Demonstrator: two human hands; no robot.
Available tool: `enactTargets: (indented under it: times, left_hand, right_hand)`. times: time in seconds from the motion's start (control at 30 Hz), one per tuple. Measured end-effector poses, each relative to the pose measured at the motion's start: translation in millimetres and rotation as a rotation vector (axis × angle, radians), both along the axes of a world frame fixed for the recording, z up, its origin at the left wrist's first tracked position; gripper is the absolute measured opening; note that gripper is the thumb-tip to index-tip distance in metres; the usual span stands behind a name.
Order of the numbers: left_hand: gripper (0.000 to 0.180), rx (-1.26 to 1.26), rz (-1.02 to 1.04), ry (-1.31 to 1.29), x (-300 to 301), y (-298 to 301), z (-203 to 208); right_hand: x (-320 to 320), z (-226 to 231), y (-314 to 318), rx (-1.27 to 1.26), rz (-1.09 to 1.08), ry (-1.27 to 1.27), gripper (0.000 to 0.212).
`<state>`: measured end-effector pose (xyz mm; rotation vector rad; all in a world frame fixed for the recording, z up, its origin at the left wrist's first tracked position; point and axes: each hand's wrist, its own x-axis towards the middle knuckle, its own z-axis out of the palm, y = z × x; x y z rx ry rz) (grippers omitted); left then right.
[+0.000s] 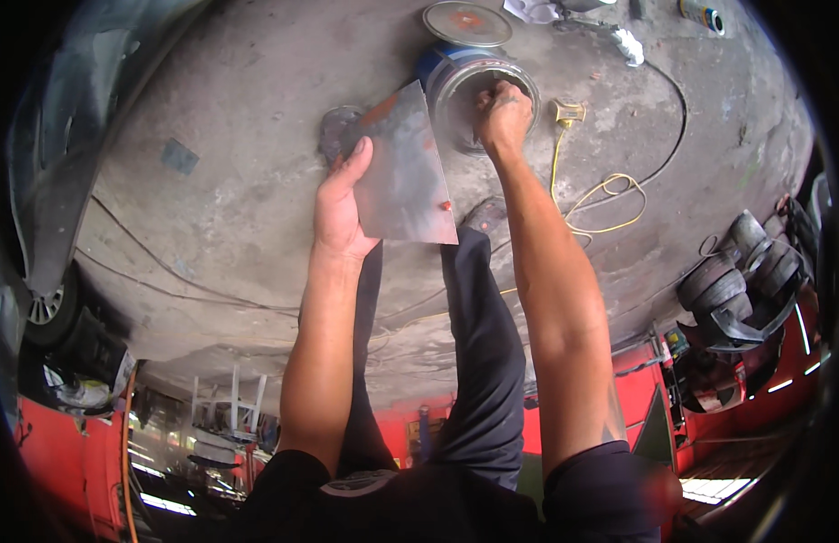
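Observation:
My left hand (343, 201) grips a flat grey metal sheet (403, 176), thumb on its face and fingers hidden behind. An orange-brown smear marks the sheet's upper corner, and a small red-orange blob sits near its right edge. My right hand (505, 116) is closed and reaches into the mouth of an open blue can (440, 61). Whatever its fingers hold is hidden inside the can. Beyond the can lies its round lid (467, 22), with an orange patch in the middle.
A yellow power socket (569, 112) with a coiled yellow cord (619, 201) lies right of the can. A black cable runs beyond it. A small tin (703, 15) lies far right. A car body (76, 136) stands left, and stacked dark parts (718, 285) sit right.

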<state>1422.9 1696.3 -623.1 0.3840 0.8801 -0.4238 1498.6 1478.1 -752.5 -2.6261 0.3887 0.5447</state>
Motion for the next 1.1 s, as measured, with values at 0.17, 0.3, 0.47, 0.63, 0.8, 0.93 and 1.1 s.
enactTargets:
  times: [0.17, 0.3, 0.47, 0.63, 0.8, 0.93, 1.1]
  left_hand:
    - [0.057, 0.02, -0.006, 0.011, 0, 1, -2]
    - [0.056, 0.013, -0.008, 0.012, 1, 1, -2]
    - [0.054, 0.022, 0.006, 0.003, 6, -1, 3]
    - [0.048, 0.078, 0.025, 0.053, 6, 0, -3]
    - [0.042, 0.177, 0.099, 0.067, 15, -6, 7]
    - [0.041, 0.2, 0.111, 0.073, 20, -12, 13]
    - [0.043, 0.226, 0.106, 0.13, 15, -12, 3]
  right_hand:
    - [1, -13, 1, 0.048, -0.086, 0.026, 0.017]
    - [-3, -33, -15, 0.122, -0.143, -0.04, 0.02]
    - [8, -8, -10, 0.104, -0.191, 0.03, 0.02]
    - [11, 16, -4, 0.065, -0.17, 0.019, 0.025]
    - [7, 33, -14, 0.137, -0.203, 0.029, 0.033]
    - [1, 31, -18, 0.144, -0.17, -0.005, 0.032]
    - [9, 12, -11, 0.041, -0.122, 0.085, 0.024]
